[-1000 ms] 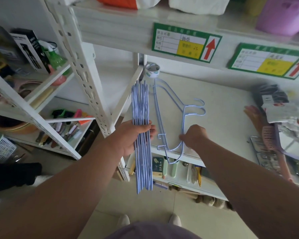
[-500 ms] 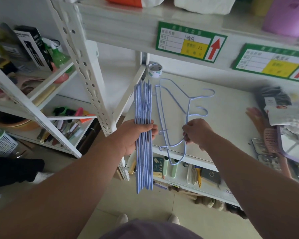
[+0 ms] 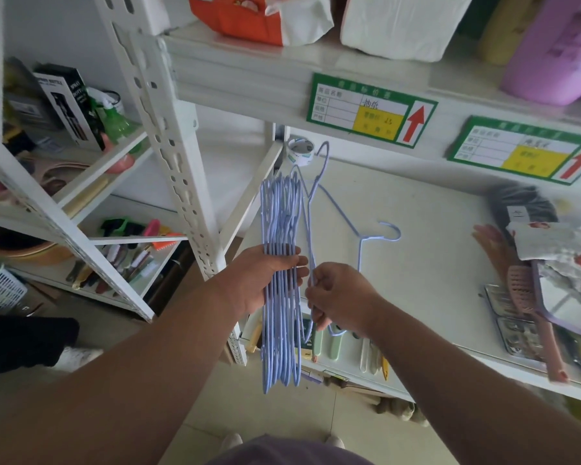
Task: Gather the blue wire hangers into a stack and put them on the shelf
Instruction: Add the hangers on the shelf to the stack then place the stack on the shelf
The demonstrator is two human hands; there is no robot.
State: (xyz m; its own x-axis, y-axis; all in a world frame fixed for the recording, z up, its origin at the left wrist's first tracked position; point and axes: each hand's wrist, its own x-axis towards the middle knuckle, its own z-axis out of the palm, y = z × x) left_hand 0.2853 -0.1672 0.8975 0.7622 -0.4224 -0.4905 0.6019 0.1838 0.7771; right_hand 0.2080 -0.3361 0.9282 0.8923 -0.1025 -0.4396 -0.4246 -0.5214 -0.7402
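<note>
white shelf [image 3: 433, 263] in a storeroom, tape roll [image 3: 301, 151] at its back | left hand [image 3: 265, 280] grip closed around hanger stack [image 3: 280, 313], before the shelf edge | right hand [image 3: 341, 297] grip pinches one hanger [image 3: 311, 209], now lifted beside the stack; another hanger [image 3: 359, 234] lies on the shelf

I have both bare forearms stretched forward and inward from the lower corners. My left hand [image 3: 265, 280] stands thumb-side up, fingers [image 3: 296, 263] curled closed around the bundle of blue hangers [image 3: 279, 330]. My right hand [image 3: 341, 297] sits just beside it, fingers pinched on a single hanger [image 3: 311, 229].
</note>
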